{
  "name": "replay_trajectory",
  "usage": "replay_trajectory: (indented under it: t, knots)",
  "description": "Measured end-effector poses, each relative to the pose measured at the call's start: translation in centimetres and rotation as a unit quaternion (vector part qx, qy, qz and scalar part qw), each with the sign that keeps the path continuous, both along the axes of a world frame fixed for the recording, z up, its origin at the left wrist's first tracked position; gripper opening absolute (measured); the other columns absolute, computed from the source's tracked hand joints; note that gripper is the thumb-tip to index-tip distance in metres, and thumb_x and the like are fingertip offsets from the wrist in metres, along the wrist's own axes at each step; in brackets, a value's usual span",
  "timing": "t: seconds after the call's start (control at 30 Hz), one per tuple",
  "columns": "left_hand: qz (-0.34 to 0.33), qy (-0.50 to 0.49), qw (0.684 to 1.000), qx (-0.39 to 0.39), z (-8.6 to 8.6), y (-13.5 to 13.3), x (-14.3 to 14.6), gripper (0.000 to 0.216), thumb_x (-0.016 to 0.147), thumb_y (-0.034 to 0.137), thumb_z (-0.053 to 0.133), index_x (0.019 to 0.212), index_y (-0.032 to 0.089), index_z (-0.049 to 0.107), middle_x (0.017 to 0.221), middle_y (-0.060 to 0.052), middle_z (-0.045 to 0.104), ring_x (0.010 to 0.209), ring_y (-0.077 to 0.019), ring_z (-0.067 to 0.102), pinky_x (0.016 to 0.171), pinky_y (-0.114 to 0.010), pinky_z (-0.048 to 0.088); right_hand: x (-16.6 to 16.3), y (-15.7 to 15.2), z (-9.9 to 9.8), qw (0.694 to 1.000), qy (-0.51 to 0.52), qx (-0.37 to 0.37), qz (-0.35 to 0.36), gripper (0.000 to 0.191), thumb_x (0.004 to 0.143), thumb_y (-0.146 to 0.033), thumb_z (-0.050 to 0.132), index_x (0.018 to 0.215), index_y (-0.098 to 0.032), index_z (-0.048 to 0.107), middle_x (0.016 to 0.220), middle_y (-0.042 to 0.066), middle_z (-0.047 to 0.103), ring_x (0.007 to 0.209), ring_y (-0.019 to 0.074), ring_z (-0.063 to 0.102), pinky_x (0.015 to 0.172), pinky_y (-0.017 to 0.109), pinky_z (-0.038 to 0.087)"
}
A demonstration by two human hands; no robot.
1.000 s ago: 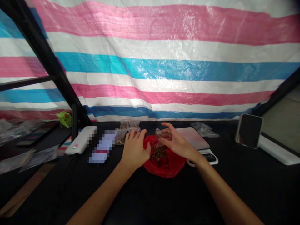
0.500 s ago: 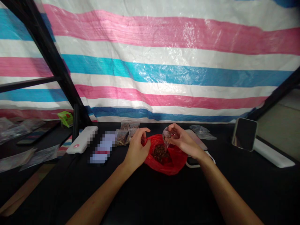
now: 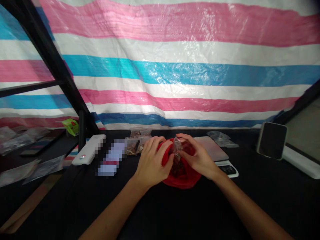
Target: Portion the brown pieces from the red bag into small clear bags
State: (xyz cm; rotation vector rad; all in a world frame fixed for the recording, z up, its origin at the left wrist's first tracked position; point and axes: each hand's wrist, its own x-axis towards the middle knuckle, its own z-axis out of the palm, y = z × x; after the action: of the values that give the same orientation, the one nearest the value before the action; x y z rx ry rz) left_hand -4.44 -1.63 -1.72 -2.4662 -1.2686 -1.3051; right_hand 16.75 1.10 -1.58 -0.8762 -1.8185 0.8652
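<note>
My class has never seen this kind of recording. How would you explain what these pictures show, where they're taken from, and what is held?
There is no machine here: a person works with two bare hands. Every picture comes from one camera worn on the person's head, looking forward and down. The right hand pinches a small clear bag over an open red bag with brown pieces inside. The left hand is beside it; whether it grips anything is unclear. On the black table, filled small bags lie beyond the left hand; a flat pinkish object and loose clear bags lie to the right.
</note>
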Motion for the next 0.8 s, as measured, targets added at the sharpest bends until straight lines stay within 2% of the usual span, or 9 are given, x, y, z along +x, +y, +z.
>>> replay_trajectory:
  t: [0.1, 0.17, 0.27, 0.4, 0.5, 0.6, 0.8]
  knots:
    - [0.025, 0.011, 0.999, -0.036, -0.7, 0.3, 0.4, 0.068, 0.087, 0.050, 0.073, 0.144, 0.022, 0.047, 0.135, -0.014, 0.061, 0.128, -0.0364, 0.051, 0.108, -0.054, 0.041, -0.7, -0.4, -0.1, 0.999, 0.003, 0.033, -0.014, 0.026, 0.094, -0.029, 0.068, 0.119, -0.027, 0.060, 0.114, 0.005, 0.068, 0.106, 0.0222, 0.067, 0.096, 0.039, 0.057]
    - [0.029, 0.001, 0.996, -0.079, -1.1, 0.5, 0.5, 0.076, 0.083, 0.055, 0.078, 0.144, 0.022, 0.047, 0.136, -0.013, 0.062, 0.129, -0.0368, 0.050, 0.109, -0.054, 0.042, -1.0, -0.7, -0.1, 0.999, 0.024, 0.024, -0.015, 0.021, 0.094, -0.029, 0.069, 0.113, -0.027, 0.059, 0.109, 0.004, 0.066, 0.101, 0.0208, 0.066, 0.090, 0.036, 0.057]
    - [0.007, 0.004, 0.993, -0.117, -1.5, 0.8, 0.5, 0.060, 0.086, 0.047, 0.077, 0.137, 0.025, 0.055, 0.137, -0.009, 0.061, 0.131, -0.0339, 0.047, 0.110, -0.054, 0.042, -1.3, -1.0, 0.2, 0.998, 0.064, -0.011, 0.000, 0.021, 0.091, -0.033, 0.072, 0.104, -0.026, 0.058, 0.104, 0.003, 0.064, 0.098, 0.0203, 0.065, 0.089, 0.034, 0.056]
    - [-0.005, 0.018, 0.993, -0.116, -1.7, 0.9, 0.4, 0.041, 0.091, 0.038, 0.072, 0.130, 0.028, 0.063, 0.145, -0.007, 0.055, 0.134, -0.0339, 0.042, 0.113, -0.056, 0.039, -1.3, -1.3, 0.6, 0.995, 0.093, -0.039, 0.025, 0.022, 0.091, -0.037, 0.073, 0.094, -0.025, 0.054, 0.099, 0.002, 0.062, 0.097, 0.0205, 0.063, 0.091, 0.035, 0.054]
    - [-0.005, 0.019, 0.992, -0.121, -1.8, 0.9, 0.4, 0.047, 0.091, 0.039, 0.073, 0.135, 0.029, 0.061, 0.147, -0.008, 0.053, 0.135, -0.0350, 0.040, 0.113, -0.058, 0.039, -1.4, -1.3, 0.5, 0.996, 0.089, -0.019, 0.010, 0.019, 0.093, -0.037, 0.071, 0.094, -0.025, 0.056, 0.099, 0.002, 0.063, 0.098, 0.0206, 0.063, 0.092, 0.036, 0.054]
    - [-0.011, 0.029, 0.992, -0.123, -1.9, 0.9, 0.3, 0.056, 0.090, 0.042, 0.073, 0.142, 0.029, 0.055, 0.149, -0.008, 0.052, 0.135, -0.0354, 0.039, 0.113, -0.059, 0.038, -1.5, -1.1, 0.0, 0.995, 0.097, 0.006, -0.014, 0.015, 0.095, -0.035, 0.069, 0.104, -0.026, 0.060, 0.104, 0.003, 0.065, 0.097, 0.0200, 0.065, 0.088, 0.034, 0.054]
    - [-0.003, 0.034, 0.991, -0.130, -1.9, 0.9, 0.2, 0.049, 0.092, 0.044, 0.071, 0.137, 0.028, 0.059, 0.153, -0.007, 0.049, 0.136, -0.0352, 0.038, 0.114, -0.060, 0.036, -1.4, -1.1, -0.2, 0.993, 0.108, 0.046, -0.030, 0.016, 0.097, -0.031, 0.067, 0.112, -0.028, 0.062, 0.106, 0.003, 0.066, 0.094, 0.0194, 0.066, 0.085, 0.034, 0.056]
